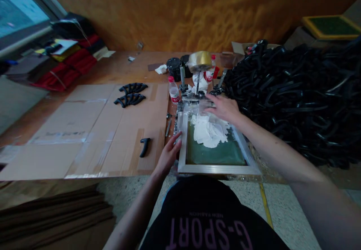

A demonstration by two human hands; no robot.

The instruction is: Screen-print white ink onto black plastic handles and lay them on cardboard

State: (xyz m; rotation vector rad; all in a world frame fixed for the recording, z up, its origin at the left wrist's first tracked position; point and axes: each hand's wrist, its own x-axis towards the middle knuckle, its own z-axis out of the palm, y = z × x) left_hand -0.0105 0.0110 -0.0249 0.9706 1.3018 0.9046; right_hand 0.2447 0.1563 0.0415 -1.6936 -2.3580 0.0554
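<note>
A silver-framed printing screen lies flat before me, with thick white ink heaped on its green mesh. My right hand reaches over the screen's far end, fingers bent around a pale scraper that is partly hidden and blurred. At the frame's left side, my left hand has its fingers stretched out, the tips against or just beside the edge. Clamps with black knobs stand behind the frame. One black curved handle lies on the cardboard to the left.
More black handles sit in two rows on the cardboard. A big heap of black handles rises at the right. Behind the screen are a red-capped bottle, a dark tub and a tape roll. Red bundles lie far left.
</note>
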